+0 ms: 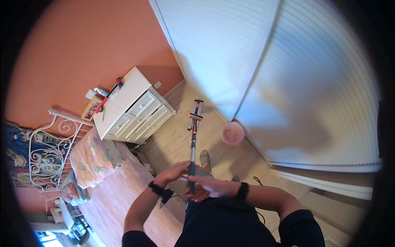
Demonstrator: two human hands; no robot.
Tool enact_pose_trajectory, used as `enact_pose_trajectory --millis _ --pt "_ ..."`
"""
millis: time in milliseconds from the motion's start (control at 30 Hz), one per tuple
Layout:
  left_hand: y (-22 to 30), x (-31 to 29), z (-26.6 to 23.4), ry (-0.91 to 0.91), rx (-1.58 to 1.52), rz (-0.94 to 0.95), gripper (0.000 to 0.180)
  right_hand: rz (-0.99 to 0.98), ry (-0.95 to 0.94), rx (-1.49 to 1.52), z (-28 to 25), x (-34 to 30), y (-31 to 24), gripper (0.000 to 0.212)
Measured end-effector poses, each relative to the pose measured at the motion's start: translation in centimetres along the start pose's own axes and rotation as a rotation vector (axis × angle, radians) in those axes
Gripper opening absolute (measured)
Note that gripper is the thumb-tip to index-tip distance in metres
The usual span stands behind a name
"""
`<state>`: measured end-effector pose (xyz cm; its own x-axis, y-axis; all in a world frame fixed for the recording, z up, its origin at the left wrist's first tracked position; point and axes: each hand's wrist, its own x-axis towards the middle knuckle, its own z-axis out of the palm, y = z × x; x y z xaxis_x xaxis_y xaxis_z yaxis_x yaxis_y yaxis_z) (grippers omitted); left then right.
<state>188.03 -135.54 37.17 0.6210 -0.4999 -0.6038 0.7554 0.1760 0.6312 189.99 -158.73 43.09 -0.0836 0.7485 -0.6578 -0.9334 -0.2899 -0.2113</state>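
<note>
A mop (pixel 193 148) with a grey pole and black and orange parts slants away from my body. Its narrow head reaches the floor ahead of me, beyond my foot. On the handle's dark grip, my left hand (pixel 172 173) is closed from the left side. My right hand (pixel 209 186) is closed around the grip from the right, slightly nearer my body; part of its fingers is hidden behind the handle. Each wrist wears a black band. To the right of the mop head, a pink bucket (pixel 233 133) stands on the floor.
A white chest of drawers (pixel 138 119) stands ahead on the left, with a red and black tool (pixel 110 95) and a picture frame (pixel 91 108) on top. The bed (pixel 119 193) lies to my left. White sliding doors (pixel 304 90) line the right. A cable (pixel 258 181) shows near my right arm.
</note>
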Motion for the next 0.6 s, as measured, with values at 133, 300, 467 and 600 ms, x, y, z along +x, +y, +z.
enact_pose_trajectory --millis 133,300,467,600 --pt "-4.4 9.5 6.1 0.033 -0.055 -0.092 0.05 -0.191 -0.03 0.719 -6.8 -7.3 5.5 0.03" --pt "-10.0 21.8 8.4 0.314 -0.257 -0.221 0.046 -0.222 0.179 0.709 -13.1 -14.4 10.5 0.018" --pt "-15.4 27.8 10.5 0.343 -0.531 -0.169 0.037 -0.16 0.64 0.142 -8.5 -18.3 14.2 0.012" --pt "-16.5 28.6 11.9 0.459 -0.607 -0.28 0.032 -0.147 0.808 -0.048 -4.1 -17.1 13.5 0.023"
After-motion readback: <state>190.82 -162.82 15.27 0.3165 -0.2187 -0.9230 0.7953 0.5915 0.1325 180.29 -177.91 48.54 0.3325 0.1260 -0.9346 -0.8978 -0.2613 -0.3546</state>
